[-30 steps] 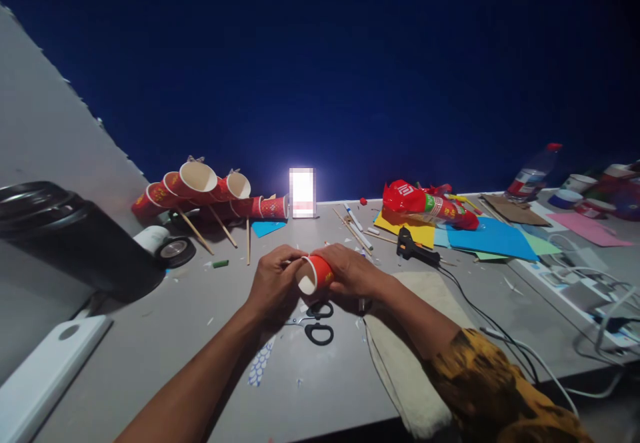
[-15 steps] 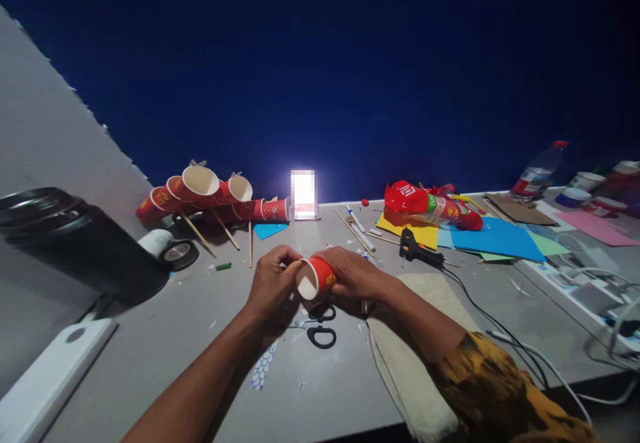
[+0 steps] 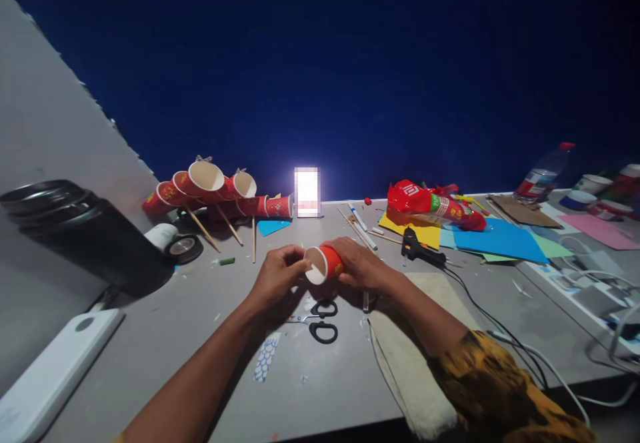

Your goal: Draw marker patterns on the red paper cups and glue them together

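Observation:
A red paper cup [image 3: 332,263] with a white inside lies on its side in the air above the table, its mouth turned toward the left and me. My right hand [image 3: 357,263] is wrapped round the cup's base and side. At the cup's rim, the thumb and fingers of my left hand [image 3: 280,273] are pinched together on the edge. Below the cup, black-handled scissors [image 3: 324,321] lie on the table, with their blades pointing left. A strip of blue-and-white patterned paper [image 3: 265,357] rests nearer to me.
Joined red paper cups [image 3: 205,179] with sticks stand at the back left. A black flask [image 3: 90,243] is at far left. To the right are a glue gun [image 3: 423,249], a red plastic package [image 3: 430,206], coloured paper [image 3: 500,239], a cloth [image 3: 415,363] and cables. A lit, blurred screen [image 3: 307,193] stands behind.
The cup and both hands have risen slightly and moved a little to the right. More of the scissors shows below them. The whole view has shifted slightly.

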The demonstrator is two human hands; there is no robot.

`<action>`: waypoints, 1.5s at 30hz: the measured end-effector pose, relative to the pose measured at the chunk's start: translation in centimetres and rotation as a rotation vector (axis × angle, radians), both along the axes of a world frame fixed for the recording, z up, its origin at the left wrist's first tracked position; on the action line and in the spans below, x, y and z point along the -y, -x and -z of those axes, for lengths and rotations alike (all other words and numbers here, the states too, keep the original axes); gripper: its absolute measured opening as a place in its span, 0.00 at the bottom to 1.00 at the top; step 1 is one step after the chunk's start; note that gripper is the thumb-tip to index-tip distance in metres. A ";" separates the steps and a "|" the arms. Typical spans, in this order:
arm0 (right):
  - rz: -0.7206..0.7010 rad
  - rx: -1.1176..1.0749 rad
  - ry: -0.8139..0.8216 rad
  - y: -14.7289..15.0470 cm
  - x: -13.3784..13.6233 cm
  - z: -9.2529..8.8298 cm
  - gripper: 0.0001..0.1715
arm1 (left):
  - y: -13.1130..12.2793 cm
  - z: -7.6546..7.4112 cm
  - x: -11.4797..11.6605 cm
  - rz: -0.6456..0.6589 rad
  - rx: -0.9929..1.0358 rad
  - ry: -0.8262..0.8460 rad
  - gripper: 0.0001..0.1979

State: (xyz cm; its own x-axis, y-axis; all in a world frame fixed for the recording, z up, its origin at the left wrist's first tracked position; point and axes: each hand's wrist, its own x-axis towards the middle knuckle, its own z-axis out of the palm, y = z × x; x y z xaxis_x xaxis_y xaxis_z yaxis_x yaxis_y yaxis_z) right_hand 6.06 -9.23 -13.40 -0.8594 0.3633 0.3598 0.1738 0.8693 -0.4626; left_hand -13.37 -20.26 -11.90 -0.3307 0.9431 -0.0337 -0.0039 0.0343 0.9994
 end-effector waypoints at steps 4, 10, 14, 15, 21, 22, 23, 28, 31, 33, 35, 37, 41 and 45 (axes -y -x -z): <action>0.027 0.049 -0.020 0.0 0.0 0.0 0.38 | -0.3 0.8 0.0 -0.025 0.162 0.020 0.08; 0.004 0.065 -0.048 0.2 0.3 0.1 0.35 | 0.0 1.5 -0.2 -0.078 0.131 0.021 0.08; -0.011 0.056 -0.024 0.3 0.2 0.3 0.34 | 0.2 1.6 -0.3 -0.107 0.075 0.015 0.08; -0.016 0.050 -0.018 0.3 0.2 0.3 0.34 | 0.2 1.6 -0.3 -0.107 0.070 0.014 0.08; -0.019 0.021 -0.015 0.3 0.2 0.5 0.36 | 0.0 1.5 -0.1 -0.150 0.039 0.010 0.09; -0.019 0.019 -0.015 0.3 0.2 0.5 0.35 | 0.0 1.5 -0.1 -0.151 0.036 0.007 0.09; -0.020 0.012 -0.015 0.3 0.2 0.5 0.36 | 0.0 1.4 -0.1 -0.146 0.039 0.003 0.09; 0.022 -0.027 -0.038 0.3 -0.1 0.6 0.42 | 0.1 1.3 -0.2 -0.048 0.112 0.017 0.11; 0.048 -0.010 -0.051 0.3 -0.2 0.6 0.42 | 0.0 1.4 -0.2 -0.048 0.143 0.040 0.11; 0.041 0.007 -0.051 0.2 -0.3 0.6 0.41 | -0.1 1.5 -0.1 -0.069 0.161 0.044 0.12; 0.041 0.021 -0.048 0.2 -0.2 0.6 0.41 | -0.3 1.7 0.0 -0.083 0.178 0.050 0.13; 0.042 0.021 -0.040 0.1 -0.2 0.5 0.40 | -0.4 1.8 0.0 -0.094 0.186 0.062 0.14; 0.034 0.000 -0.028 -0.1 -0.2 0.5 0.38 | -0.3 1.9 0.1 -0.107 0.195 0.074 0.15; 0.048 -0.003 -0.026 -0.1 -0.3 0.6 0.39 | 0.0 1.8 -0.2 -0.040 0.234 0.053 0.14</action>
State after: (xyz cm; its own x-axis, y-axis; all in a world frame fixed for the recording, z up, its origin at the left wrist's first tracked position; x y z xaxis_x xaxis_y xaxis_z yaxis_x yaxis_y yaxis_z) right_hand 6.16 -8.91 -14.04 -0.8400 0.3947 0.3724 0.2142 0.8717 -0.4407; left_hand -13.33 -20.06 -13.70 -0.3452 0.9242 -0.1633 -0.2376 0.0823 0.9679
